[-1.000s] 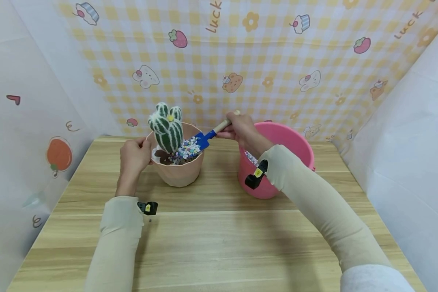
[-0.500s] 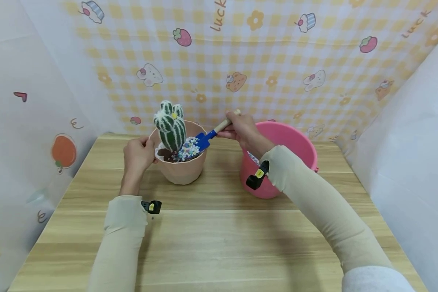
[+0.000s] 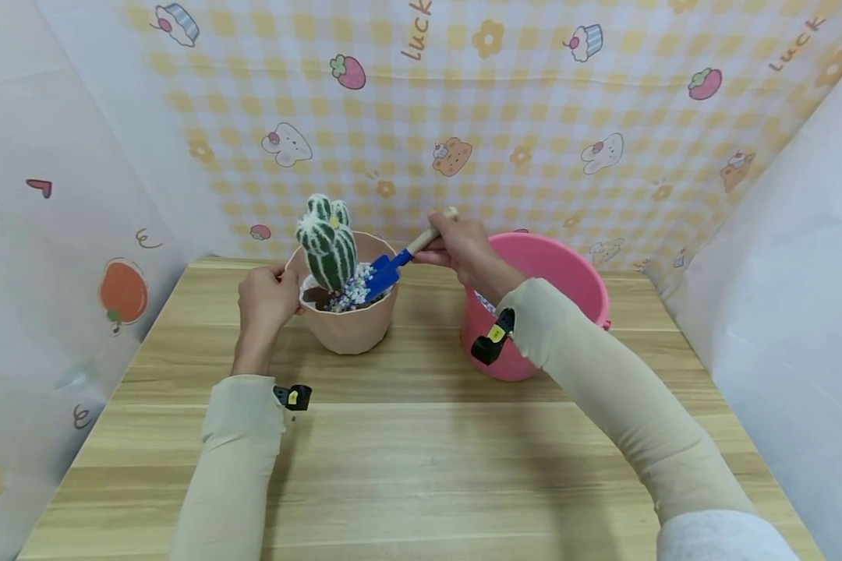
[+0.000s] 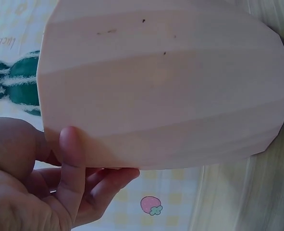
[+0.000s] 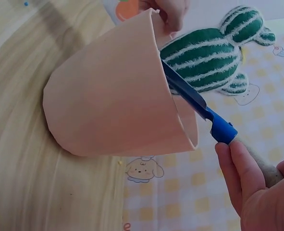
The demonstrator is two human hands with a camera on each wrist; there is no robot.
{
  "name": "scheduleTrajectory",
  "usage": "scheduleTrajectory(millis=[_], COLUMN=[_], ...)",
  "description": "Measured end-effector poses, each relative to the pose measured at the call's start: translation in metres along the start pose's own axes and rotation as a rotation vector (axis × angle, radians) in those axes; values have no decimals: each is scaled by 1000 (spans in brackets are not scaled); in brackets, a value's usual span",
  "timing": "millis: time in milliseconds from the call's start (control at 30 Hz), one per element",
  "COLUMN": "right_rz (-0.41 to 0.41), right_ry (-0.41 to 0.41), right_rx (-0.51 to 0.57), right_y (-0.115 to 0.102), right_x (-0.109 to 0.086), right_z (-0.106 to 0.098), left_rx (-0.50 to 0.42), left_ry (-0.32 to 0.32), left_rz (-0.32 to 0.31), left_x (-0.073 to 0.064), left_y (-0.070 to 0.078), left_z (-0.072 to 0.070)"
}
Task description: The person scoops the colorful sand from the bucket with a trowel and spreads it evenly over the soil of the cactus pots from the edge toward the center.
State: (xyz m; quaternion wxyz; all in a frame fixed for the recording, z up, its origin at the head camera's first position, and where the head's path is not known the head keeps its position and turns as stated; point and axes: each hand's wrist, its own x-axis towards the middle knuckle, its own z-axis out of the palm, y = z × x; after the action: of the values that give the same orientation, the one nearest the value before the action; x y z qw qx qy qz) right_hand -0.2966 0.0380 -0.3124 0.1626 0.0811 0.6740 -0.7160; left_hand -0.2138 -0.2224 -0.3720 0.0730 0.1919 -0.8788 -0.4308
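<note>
A peach-pink flower pot (image 3: pixel 349 333) stands at the back left of the table, holding a striped green cactus (image 3: pixel 331 257) with white fuzz. My left hand (image 3: pixel 267 298) grips the pot's left rim, thumb on the outer wall in the left wrist view. The wooden handle of a blue garden trowel (image 3: pixel 384 279) is held by my right hand (image 3: pixel 465 248). Its blade dips over the pot's right rim, resting among small multicoloured pebbles (image 3: pixel 354 293) beside the cactus. Dark soil (image 3: pixel 317 296) shows near the cactus base. In the right wrist view the blade's tip is hidden inside the pot.
A pink bucket (image 3: pixel 568 273) stands right of the pot, below my right forearm, with more pebbles (image 3: pixel 486 302) inside. The wooden table (image 3: pixel 421 467) meets a yellow checked cloth (image 3: pixel 505 109) behind and white sheets at both sides.
The trowel has tilted and moved slightly left and down into the pot, and pebbles have slid off its blade toward the cactus. My left hand stays on the rim; the view shifted slightly.
</note>
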Motion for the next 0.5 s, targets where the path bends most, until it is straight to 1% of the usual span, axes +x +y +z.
scheduleTrajectory(millis=[133, 267, 433, 500], right_rz=[-13, -24, -45, -58], right_ry=[-10, -23, -39, -45], right_rx=[-35, -49, -54, -60], right_y=[-1, -2, -2, -2], right_x=[-2, -3, -3, -4], right_z=[2, 4, 6, 7], left_rx=[15, 29, 54, 64], left_ry=[-5, -25, -51, -39], left_rz=[-5, -8, 33, 52], left_x=[-1, -2, -2, -1], left_y=[2, 4, 3, 1], left_z=[-1, -2, -3, -4])
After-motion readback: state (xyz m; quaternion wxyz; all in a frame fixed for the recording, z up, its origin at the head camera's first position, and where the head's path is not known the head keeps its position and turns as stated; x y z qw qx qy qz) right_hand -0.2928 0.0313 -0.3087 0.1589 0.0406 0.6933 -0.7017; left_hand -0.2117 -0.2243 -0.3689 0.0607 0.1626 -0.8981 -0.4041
